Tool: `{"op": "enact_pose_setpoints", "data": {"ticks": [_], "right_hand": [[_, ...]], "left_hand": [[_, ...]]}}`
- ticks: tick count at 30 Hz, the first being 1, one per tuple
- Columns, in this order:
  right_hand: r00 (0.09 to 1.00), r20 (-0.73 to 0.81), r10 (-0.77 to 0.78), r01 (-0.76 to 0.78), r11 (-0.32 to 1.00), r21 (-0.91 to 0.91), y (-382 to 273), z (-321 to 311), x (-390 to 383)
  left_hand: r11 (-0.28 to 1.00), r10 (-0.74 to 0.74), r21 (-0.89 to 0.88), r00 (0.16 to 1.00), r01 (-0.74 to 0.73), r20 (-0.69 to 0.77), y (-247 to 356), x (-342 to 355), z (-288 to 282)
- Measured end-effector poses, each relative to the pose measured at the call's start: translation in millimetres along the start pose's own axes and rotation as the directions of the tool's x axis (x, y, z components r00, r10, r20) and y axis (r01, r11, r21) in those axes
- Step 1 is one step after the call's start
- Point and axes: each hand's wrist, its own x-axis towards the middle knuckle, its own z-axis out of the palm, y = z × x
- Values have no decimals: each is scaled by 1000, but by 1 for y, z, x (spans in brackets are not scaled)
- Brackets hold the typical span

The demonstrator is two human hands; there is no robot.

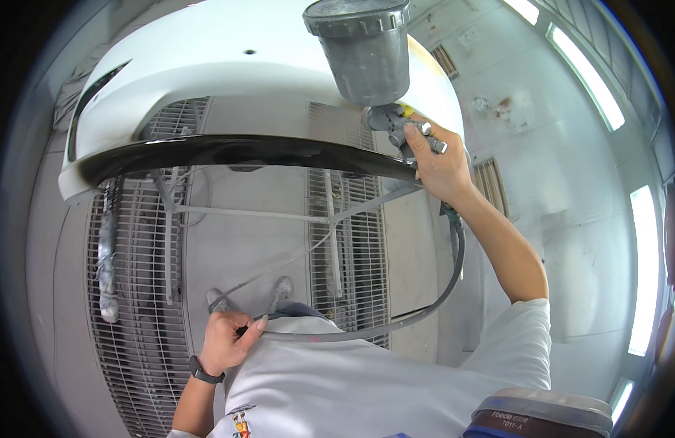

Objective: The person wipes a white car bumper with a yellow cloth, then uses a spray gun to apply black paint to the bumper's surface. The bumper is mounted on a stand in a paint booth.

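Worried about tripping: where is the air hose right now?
In the head view, the air hose hangs from the spray gun in the right hand, crossing to the left hand.

The bumper (228, 80) lies across a stand (279, 213), above the floor (235, 248), and fills the upper left and middle of the view. The spray gun (396, 128) sits at the bumper's right end, its cup (367, 47) upright on top, held in the right hand (440, 168) just beside the bumper's lower edge. A hose (440, 292) hangs from under that hand and curves down and left to the left hand (228, 339), which grips it near the person's body, below the bumper. Floor grates (133, 306) run under the stand, left and middle.
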Motion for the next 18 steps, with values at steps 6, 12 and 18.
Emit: {"op": "enact_pose_setpoints", "data": {"ticks": [6, 12, 18], "right_hand": [[991, 102, -83, 78, 996, 52, -79, 55, 19], [965, 178, -193, 189, 981, 39, -141, 104, 40], [925, 267, -269, 269, 962, 38, -174, 141, 59]], "left_hand": [[993, -83, -90, 988, 72, -128, -30, -43, -34], [991, -115, -101, 960, 91, -257, -54, -81, -56], [978, -180, -159, 925, 133, -334, -62, -99, -59]]}}
